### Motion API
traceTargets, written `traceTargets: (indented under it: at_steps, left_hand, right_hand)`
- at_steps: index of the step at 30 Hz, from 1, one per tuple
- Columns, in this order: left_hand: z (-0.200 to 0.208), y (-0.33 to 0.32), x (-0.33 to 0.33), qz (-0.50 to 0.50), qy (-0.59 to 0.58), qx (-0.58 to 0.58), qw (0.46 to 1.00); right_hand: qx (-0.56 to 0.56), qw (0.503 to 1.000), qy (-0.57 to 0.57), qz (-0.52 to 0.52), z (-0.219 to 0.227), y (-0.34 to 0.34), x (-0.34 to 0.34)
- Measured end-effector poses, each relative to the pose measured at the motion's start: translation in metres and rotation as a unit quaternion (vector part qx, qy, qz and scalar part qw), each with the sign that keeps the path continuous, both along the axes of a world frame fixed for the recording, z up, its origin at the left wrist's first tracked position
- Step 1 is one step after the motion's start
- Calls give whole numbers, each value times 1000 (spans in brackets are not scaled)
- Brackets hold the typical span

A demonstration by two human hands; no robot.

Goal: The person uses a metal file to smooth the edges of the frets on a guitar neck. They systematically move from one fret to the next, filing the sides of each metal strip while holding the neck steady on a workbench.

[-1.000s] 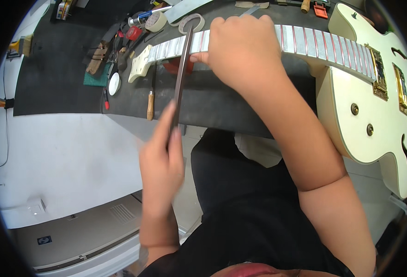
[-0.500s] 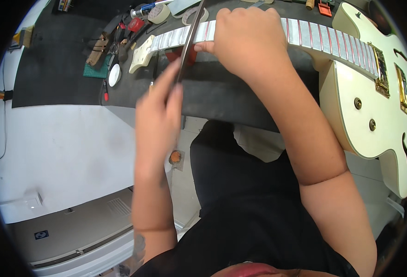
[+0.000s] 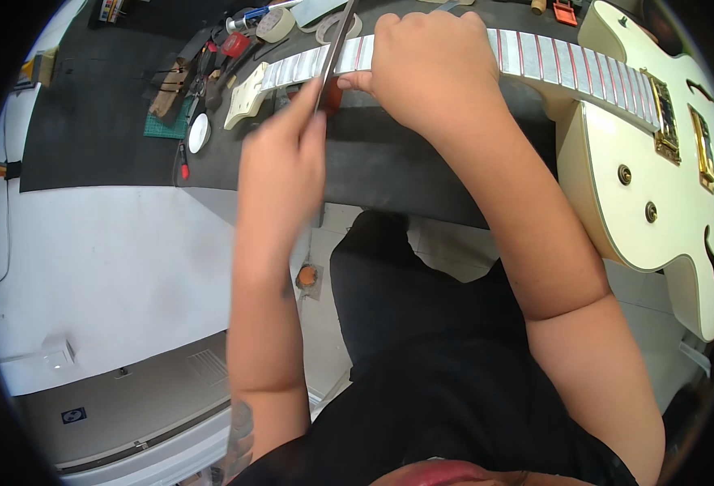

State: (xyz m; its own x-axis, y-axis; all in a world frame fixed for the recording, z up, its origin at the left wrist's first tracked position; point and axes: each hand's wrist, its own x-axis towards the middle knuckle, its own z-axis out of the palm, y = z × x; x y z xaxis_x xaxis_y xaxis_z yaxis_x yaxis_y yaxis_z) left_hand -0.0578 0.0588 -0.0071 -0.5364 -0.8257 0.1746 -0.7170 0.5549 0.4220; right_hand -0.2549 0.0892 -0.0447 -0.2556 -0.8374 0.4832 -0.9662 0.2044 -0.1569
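Observation:
A cream electric guitar lies across the bench, its body point(image 3: 604, 202) at the right and its headstock point(image 3: 245, 99) at the left. Whitish tape covers the fretboard point(image 3: 547, 61) between the frets, which show as reddish lines. My left hand point(image 3: 282, 166), slightly blurred, is closed on a long thin dark file point(image 3: 337, 50) that crosses the strip near the headstock end. My right hand point(image 3: 436, 77) wraps over the neck just right of the file, thumb along the near side. Under the neck, a red block point(image 3: 329, 99) is partly hidden by my left fingers.
On the dark bench mat point(image 3: 89, 121) at the left are a green cutting mat point(image 3: 162, 123), a small white dish point(image 3: 200, 133), a wooden block point(image 3: 169, 91) and a red-tipped tool point(image 3: 184, 168). Tape rolls point(image 3: 274, 26) lie beyond the neck; an orange tool point(image 3: 565, 13) sits far right.
My left hand has slid away from me along the file's line, its fingers now closer to the neck. My right hand keeps its hold on the neck.

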Motion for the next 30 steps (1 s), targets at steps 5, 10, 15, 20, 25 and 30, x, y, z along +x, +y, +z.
traceTargets:
  at_steps: [5, 10, 15, 20, 25, 30]
  left_hand:
    - [-38, 100, 76, 53, 65, 36, 996]
    - [5, 11, 10, 29, 62, 105, 992]
    - [11, -17, -21, 33, 75, 130, 988]
    - [-26, 96, 76, 49, 93, 99, 990]
    - [0, 44, 33, 37, 90, 132, 986]
    - [15, -12, -24, 58, 113, 188, 974]
  right_hand:
    - [73, 995, -72, 6, 9, 1, 7]
    - [-7, 1000, -2, 3, -3, -1, 5]
    - [14, 1000, 10, -1, 1, -1, 6]
    - [7, 1000, 4, -9, -4, 1, 7]
    - [39, 999, 1, -3, 3, -2, 5]
    - [17, 1000, 10, 11, 0, -3, 5]
